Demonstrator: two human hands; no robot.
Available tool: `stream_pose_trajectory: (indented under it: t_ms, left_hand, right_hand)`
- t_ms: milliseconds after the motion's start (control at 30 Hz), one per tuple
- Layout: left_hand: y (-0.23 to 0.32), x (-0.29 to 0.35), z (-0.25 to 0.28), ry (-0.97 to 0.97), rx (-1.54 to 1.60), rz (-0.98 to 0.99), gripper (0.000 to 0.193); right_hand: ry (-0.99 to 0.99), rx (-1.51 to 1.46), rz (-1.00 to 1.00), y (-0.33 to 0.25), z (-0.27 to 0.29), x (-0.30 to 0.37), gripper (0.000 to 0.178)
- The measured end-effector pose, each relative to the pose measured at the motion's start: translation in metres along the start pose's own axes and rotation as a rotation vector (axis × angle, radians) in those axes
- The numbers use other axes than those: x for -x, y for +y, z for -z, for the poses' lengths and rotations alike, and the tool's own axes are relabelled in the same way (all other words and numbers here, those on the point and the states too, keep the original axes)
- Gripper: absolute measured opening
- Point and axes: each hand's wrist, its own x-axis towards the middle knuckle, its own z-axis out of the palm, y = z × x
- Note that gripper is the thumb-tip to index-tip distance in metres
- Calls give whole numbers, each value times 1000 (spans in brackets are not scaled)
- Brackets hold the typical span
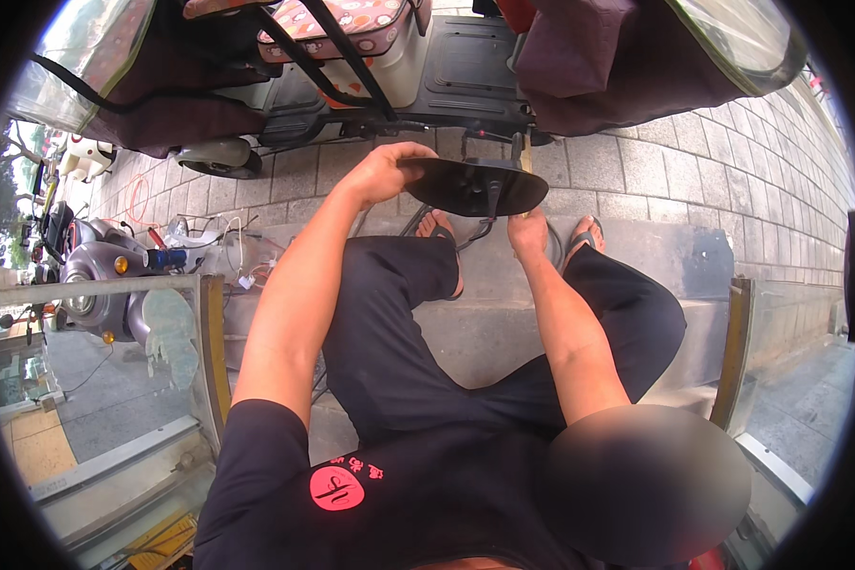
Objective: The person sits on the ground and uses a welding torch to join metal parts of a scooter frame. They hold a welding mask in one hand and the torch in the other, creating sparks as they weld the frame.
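Observation:
A black, rounded, shallow panel (461,185) with a dark stem-like part on its face is held in front of me, above my feet. My left hand (387,173) grips its left edge, thumb and fingers on either side. Just below the panel's right end, my right hand (528,233) is closed. A pale, stick-like handle (526,152) shows beyond the panel's rim and lines up with this fist. The panel hides its middle, and its far end is too small to make out. A dark cable hangs under the panel, close to my right hand.
A three-wheeled vehicle with a black footboard (475,71) and dark covers stands ahead on the paving. On it is a pink patterned box (342,28). Wires and tools (228,242) lie at left beside a grey scooter (104,275). Glass panels (788,351) flank me.

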Motion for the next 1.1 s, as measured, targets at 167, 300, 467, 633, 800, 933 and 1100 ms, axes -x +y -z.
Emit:
stream_pose_trajectory:
  t_ms: [167,300,467,633,800,933,1100]
  left_hand:
    - [-1,0,1,11,24,14,29]
    - [-3,-2,0,7,66,7,29]
    - [-13,-3,5,19,-3,-48,28]
    - [-8,-1,2,9,30,17,29]
    - [-6,-3,-1,-20,-33,-28,28]
    - [-6,-3,-1,-29,-25,-17,29]
    - [-7,-3,0,-43,3,-4,29]
  right_hand:
    - [-47,-24,-42,-2,-1,0,51]
    - [-57,-31,-36,5,-5,-7,38]
    - [-81,-47,109,10,-4,-3,42]
    - [50,-69,46,-8,3,8,53]
    - [3,20,50,-11,13,1,57]
    - [-15,29,4,-8,13,1,56]
    - [-30,35,-3,-10,15,3,57]
